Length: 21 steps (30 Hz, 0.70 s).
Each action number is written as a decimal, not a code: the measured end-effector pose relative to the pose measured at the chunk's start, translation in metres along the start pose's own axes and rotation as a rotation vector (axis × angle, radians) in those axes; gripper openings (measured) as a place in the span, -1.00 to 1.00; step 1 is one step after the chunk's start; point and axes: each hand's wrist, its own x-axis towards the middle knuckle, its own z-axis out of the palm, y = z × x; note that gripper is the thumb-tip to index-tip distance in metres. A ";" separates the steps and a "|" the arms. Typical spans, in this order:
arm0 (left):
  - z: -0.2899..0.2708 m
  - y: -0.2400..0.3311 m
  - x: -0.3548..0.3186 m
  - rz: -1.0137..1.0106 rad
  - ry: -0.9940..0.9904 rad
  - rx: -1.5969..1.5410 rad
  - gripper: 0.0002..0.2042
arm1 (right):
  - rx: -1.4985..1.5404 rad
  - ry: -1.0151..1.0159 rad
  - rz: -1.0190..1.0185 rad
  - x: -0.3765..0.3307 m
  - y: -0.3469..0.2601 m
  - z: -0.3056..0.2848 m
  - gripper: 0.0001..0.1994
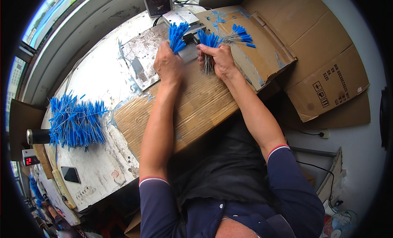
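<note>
My left hand [168, 62] is closed around a bundle of thin wires with blue sleeved ends [177, 35], which fan out above the fist. A second blue-ended wire bundle [209, 38] is pinched in my right hand [220, 60], its bare grey wires hanging below the fingers. Between and just beyond both hands sits a small metal fixture [190, 36], partly hidden by the bundles. To the right, a loose bunch of the same wires [239, 35] lies on the cardboard. At the table's left is a large heap of blue-ended wires [77, 122].
A cardboard sheet [192, 107] covers the near table edge; a worn metal plate [143, 53] lies beyond it. A display box [159, 3] stands at the back. Large cardboard [323, 74] rises at right. A phone [71, 174] and power strip [63, 189] lie at lower left.
</note>
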 end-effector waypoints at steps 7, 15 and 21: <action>0.001 -0.002 0.001 -0.026 0.010 -0.032 -0.72 | -0.110 -0.079 -0.080 0.001 0.000 0.006 -0.85; 0.001 -0.003 0.001 -0.033 0.029 -0.045 -0.74 | -0.212 -0.076 -0.106 -0.003 -0.003 0.005 -0.90; -0.001 -0.002 0.001 -0.048 0.031 -0.022 -0.75 | -0.196 -0.009 -0.119 0.007 0.005 0.004 -0.83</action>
